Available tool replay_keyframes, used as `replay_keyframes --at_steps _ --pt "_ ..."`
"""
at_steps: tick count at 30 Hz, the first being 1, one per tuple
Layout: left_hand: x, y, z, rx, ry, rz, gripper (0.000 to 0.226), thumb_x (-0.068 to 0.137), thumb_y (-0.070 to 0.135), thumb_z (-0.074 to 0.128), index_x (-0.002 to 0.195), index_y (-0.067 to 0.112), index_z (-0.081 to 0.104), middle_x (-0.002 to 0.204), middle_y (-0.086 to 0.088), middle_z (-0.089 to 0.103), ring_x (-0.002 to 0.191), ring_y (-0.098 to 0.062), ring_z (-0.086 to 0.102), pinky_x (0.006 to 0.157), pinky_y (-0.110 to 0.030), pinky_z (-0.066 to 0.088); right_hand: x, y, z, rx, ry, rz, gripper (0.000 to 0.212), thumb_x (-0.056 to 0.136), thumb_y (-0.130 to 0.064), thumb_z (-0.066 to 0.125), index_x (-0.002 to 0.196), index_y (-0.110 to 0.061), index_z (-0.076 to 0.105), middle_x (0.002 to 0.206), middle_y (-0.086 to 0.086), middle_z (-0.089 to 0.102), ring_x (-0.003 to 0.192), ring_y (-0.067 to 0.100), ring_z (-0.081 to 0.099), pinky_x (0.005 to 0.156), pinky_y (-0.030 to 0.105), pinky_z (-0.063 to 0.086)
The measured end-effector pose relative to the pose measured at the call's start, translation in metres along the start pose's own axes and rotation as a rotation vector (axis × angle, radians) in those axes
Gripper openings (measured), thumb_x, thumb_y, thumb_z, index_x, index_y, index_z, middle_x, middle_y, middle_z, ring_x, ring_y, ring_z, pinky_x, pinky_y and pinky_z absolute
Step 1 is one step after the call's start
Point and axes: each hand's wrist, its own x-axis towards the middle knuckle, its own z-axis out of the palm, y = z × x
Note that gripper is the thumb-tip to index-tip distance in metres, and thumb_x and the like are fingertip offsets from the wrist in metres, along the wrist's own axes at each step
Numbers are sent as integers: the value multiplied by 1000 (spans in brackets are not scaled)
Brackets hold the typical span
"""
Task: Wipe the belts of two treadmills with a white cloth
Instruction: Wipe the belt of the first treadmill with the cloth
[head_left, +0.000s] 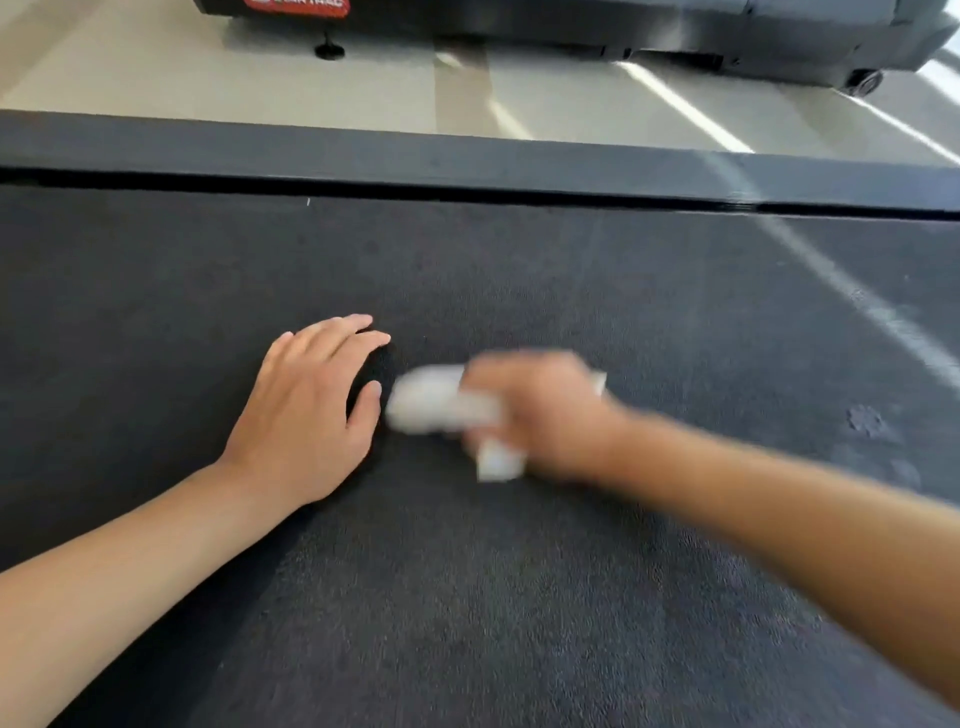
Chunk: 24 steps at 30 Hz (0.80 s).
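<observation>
The white cloth (441, 400) — soft, light, easily bunched, best gripped as a wad — lies on the dark belt (519, 597) in the blurred right hand (540, 415), fingers seemingly curled round it, while the left hand (306, 410) rests flat, fingers loosely spread.

white cloth (441, 397); dark charcoal, finely speckled belt (467, 571); black side rail (363, 156); beige floor (156, 78); red label (296, 6).
</observation>
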Motion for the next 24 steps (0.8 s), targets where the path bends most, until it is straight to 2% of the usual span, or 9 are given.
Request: replay_keyframes --at_steps 3,5,7,10,13,16,19,21,24 --pt "-1 1 -1 -7 4 -7 53 95 37 41 142 19 58 153 0 52 143 -27 47 118 -58 35 64 124 -41 -207 218 621 31 96 -52 55 113 -27 58 103 4 69 101 34 64 73 35 41" --pt "-1 2 -1 -1 9 -3 52 95 37 41 141 19 58 153 0 52 142 -28 47 118 -58 35 80 146 -45 -224 291 807 38 98 -50 50 122 -20 55 108 13 68 103 38 63 74 37 40" --pt "0 0 0 0 -4 -2 52 95 37 42 141 20 58 153 0 52 142 -27 47 118 -57 35 89 114 -29 -209 263 691 34 98 -49 52 115 -21 57 103 9 68 98 36 64 72 36 40" --pt "0 -1 1 4 -15 -3 51 94 35 43 141 19 57 154 1 51 143 -26 46 118 -56 35 68 17 3 -4 55 202 26 95 -49 59 93 -24 50 84 -11 57 79 22 57 65 34 39" --pt "0 -2 0 1 -15 -8 51 94 36 41 139 19 57 154 2 50 144 -25 46 118 -55 35 43 -2 12 99 -78 -93 26 95 -47 56 96 -21 58 85 -14 55 77 14 54 65 33 41" --pt "0 -2 0 4 -6 -10 51 95 37 42 141 21 57 154 2 50 144 -25 45 119 -56 35 86 88 -10 -74 159 375 29 94 -51 53 99 -23 61 80 -13 66 87 21 66 72 34 47" --pt "-1 -1 1 6 3 -14 51 95 37 41 140 21 58 154 2 50 143 -26 46 118 -57 35 106 168 -31 -213 353 834 34 97 -48 45 109 -20 60 99 7 71 91 33 62 73 37 42" --pt "-1 -2 2 0 1 -9 51 95 37 41 140 21 58 153 1 51 143 -26 46 118 -57 35 120 160 -27 -235 342 863 34 100 -41 45 115 -14 58 104 13 68 93 35 60 74 36 39" --pt "0 -1 1 -3 -8 -19 51 95 37 42 140 22 58 154 2 50 143 -25 45 120 -56 34 149 106 -8 -159 212 598 34 97 -51 52 115 -23 61 98 0 67 91 26 60 74 35 44"
